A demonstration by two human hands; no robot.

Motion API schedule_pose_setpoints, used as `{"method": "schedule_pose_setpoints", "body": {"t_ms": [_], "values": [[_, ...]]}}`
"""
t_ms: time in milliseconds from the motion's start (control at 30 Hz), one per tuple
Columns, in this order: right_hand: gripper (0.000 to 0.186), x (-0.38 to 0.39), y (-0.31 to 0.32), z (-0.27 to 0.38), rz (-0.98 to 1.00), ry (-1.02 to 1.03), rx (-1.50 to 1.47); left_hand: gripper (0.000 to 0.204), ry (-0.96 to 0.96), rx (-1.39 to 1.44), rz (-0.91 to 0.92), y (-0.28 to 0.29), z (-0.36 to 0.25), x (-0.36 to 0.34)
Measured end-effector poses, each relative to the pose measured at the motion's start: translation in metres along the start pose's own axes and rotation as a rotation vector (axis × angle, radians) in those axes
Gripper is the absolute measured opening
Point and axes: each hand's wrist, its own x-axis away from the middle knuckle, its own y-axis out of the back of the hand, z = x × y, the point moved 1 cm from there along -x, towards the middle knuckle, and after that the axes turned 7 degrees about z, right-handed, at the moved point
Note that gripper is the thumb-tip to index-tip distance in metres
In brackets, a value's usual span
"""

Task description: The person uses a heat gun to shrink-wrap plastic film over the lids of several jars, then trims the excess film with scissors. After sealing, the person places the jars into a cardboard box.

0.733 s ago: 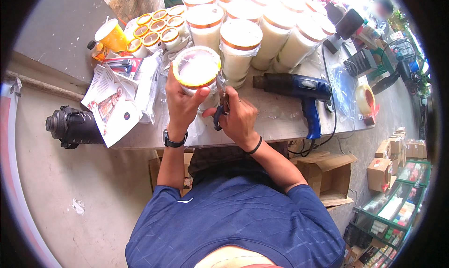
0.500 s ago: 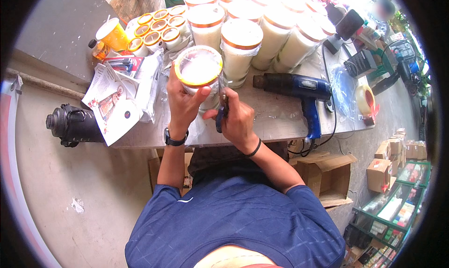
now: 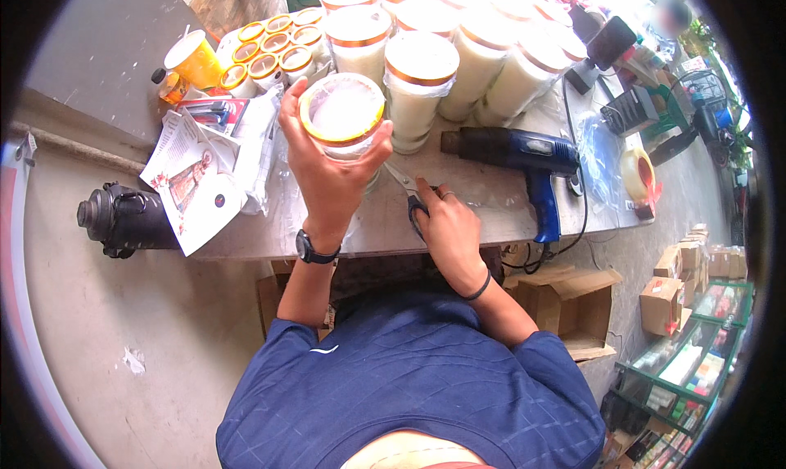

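My left hand (image 3: 334, 178) is wrapped round a tall glass candle (image 3: 342, 113) with a gold rim, near the table's front edge. Clear plastic film covers its top and sides. To the right, my right hand (image 3: 449, 227) grips dark-handled scissors (image 3: 403, 177) low at the tabletop. Their metal blades point toward the base of the held candle, apart from my fingers. Several larger white candles with copper-coloured rims, such as the nearest wrapped candle (image 3: 421, 88), stand just behind. A blue heat gun (image 3: 532, 154) lies on its side to the right of my right hand.
Small gold-rimmed candles (image 3: 278, 47) stand at the far left near a yellow cup (image 3: 195, 58). Papers (image 3: 196, 178) and a black cylinder (image 3: 135, 217) are on the left. Clear tape (image 3: 637, 174) sits at the right edge; a cardboard box (image 3: 573, 309) is below.
My right hand has lowered the scissors away from the candle rim to the tabletop, moving right and nearer me. My left hand has shifted its grip higher round the candle.
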Motion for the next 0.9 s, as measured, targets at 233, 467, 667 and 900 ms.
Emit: {"method": "schedule_pose_setpoints", "body": {"t_ms": [233, 467, 667, 900], "values": [[0.047, -0.017, 0.031, 0.017, -0.109, 0.148, -0.092, 0.098, 0.038, -0.035, 0.030, 0.003, -0.003, -0.002], [0.067, -0.055, 0.036, 0.055, -0.391, 0.401, -0.508, 0.088, 0.038, -0.082, 0.185, 0.029, -0.002, 0.009], [0.060, -0.060, 0.021, 0.066, -0.378, 0.220, -0.404, 0.052, 0.330, -0.533, 0.570, 0.068, 0.014, 0.049], [0.038, -0.064, 0.024, 0.054, -0.386, 0.169, -0.397, 0.087, 0.109, -0.207, 0.302, 0.030, 0.022, 0.030]]}}
